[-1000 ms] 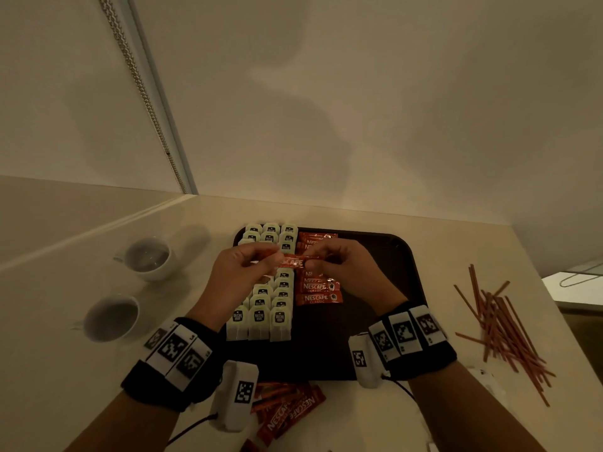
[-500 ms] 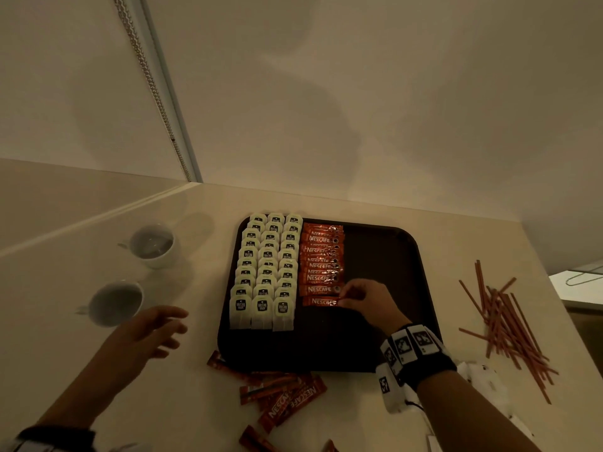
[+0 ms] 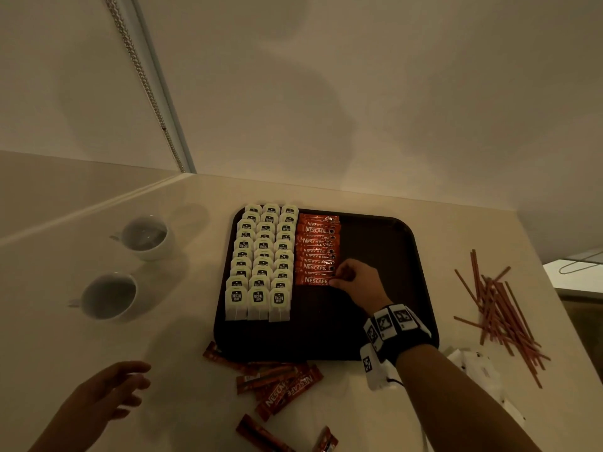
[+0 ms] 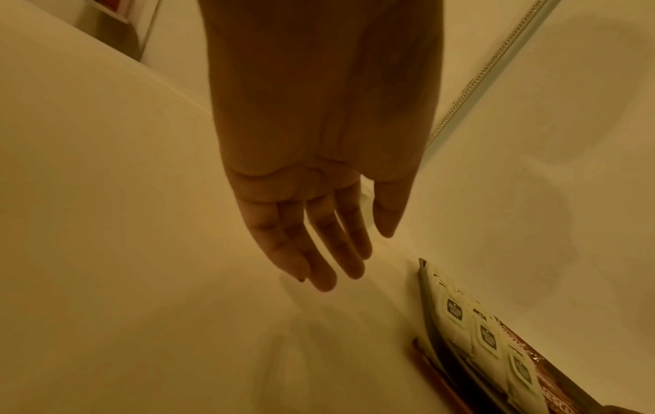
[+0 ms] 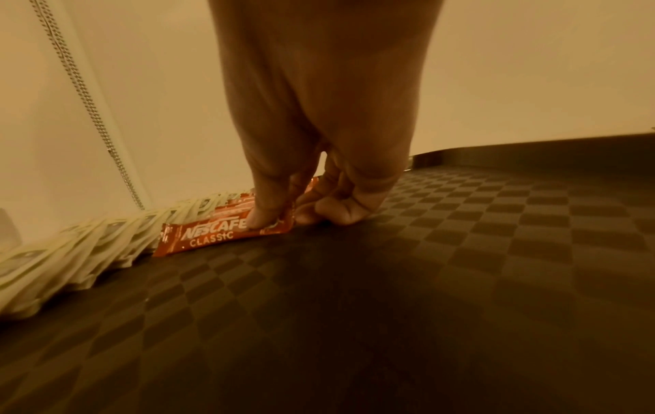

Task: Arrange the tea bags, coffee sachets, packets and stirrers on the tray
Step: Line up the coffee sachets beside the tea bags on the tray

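Here, the right hand's fingertips (image 5: pixel 264 217) are pinching the right-hand end of a red coffee sachet (image 5: pixel 216 235), thumb on top and the curled fingers pressing beside it, while the right hand (image 3: pixel 357 282) is resting low on the dark tray (image 3: pixel 385 243). That sachet is lying flat at the near end of the sachet column (image 3: pixel 318 249), which is running up the tray just right of the three rows of tea bags (image 3: pixel 262 259).

The left hand (image 4: pixel 319 213) is hanging off the tray's left near corner, fingers straight and relaxed, holding nothing.

More loose sachets (image 3: pixel 280 383) are lying scattered on the counter just off the tray's near edge, and the stirrers (image 3: pixel 499 308) are piled well off its right side. Two white cups (image 3: pixel 127 265) are standing off its left side.

The sachet is probably very light, thin and crinkly, with a slick foil skin, so it is likely sliding on its neighbours at the least nudge. Taking it by a crimped end, as here, is looking safest. Pressing the middle would likely shift the powder and bow it.

The held sachet is reading "NESCAFE CLASSIC" in white. The column is repeating "NESCAFE". The tea bag tags are carrying a dark label, apparently "McCoy teas", though it is too small to be sure.
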A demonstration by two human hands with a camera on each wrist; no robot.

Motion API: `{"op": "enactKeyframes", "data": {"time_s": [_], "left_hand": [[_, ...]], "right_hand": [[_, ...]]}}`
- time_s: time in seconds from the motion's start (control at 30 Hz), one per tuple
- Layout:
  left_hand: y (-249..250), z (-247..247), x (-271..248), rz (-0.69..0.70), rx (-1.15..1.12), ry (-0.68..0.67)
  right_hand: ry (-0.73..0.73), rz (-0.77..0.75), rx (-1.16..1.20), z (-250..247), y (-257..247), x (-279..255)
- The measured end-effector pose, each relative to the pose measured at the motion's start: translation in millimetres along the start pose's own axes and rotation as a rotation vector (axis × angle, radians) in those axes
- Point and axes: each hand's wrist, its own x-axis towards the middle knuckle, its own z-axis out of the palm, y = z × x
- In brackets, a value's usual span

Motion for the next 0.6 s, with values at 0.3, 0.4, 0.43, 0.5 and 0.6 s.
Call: {"op": "enactKeyframes", "data": {"time_s": [0.3,0.4,0.43,0.5,0.6], "left_hand": [[-2,5,0,0.009,0.009,-0.022],[0,5,-2,0.022,0.001,-0.027],[1,5,-4,0.029,-0.006,-0.022],[6,6,-9,0.052,-0.003,-0.011],[19,12,-15,0.112,0.050,-0.014]], "right_hand": [[0.029,0.008,-0.019,2,1,2],[0.016,0.017,0.001,1,2,1],[0.016,0.014,0.007,0,2,0],[0.025,-0.020,0.037,-2,0,-6],[0.005,-0.125,0.095,-6,-6,-23]]}}
